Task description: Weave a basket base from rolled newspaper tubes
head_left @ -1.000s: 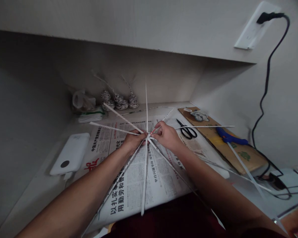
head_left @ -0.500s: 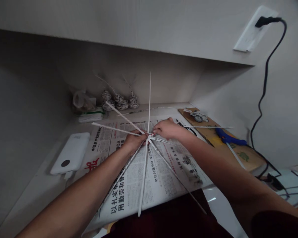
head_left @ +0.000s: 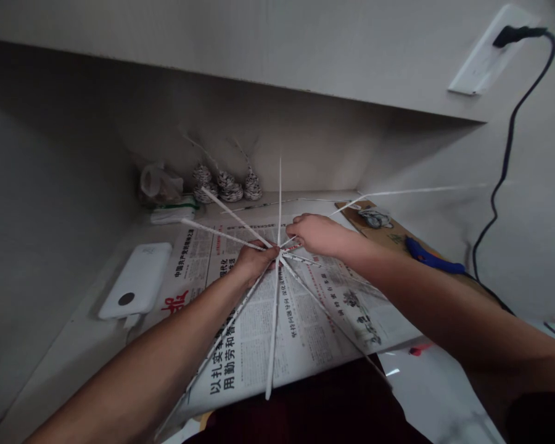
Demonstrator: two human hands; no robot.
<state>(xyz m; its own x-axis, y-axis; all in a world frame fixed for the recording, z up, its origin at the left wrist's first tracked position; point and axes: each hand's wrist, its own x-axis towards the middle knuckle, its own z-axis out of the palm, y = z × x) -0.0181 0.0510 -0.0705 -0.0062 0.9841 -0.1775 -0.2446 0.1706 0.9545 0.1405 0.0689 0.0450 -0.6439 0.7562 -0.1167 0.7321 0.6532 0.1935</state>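
Several thin rolled paper sticks (head_left: 274,320) spread like spokes from one crossing point above the newspaper (head_left: 254,357). My left hand (head_left: 256,261) is closed on that crossing, its thumb and fingers pinching where the sticks meet. Just to the right, my right hand (head_left: 315,234) pinches one paper strip that runs out from the centre. A long pale strip (head_left: 411,191) reaches out past the far side of my right hand towards the right wall; its link to the pinched part is hidden by the hand.
Several woven gourd shapes (head_left: 230,187) stand at the back beside a plastic bag (head_left: 160,182). A white power bank (head_left: 139,280) lies on the left. To the right, a blue glue gun (head_left: 432,256) rests near a cardboard sheet (head_left: 393,237). A black cable (head_left: 506,172) hangs from the wall socket.
My right hand has lifted slightly from the centre, pulling the strip. The long strip on the right has swung from level above the cardboard up towards the wall. My left hand keeps its pinch.
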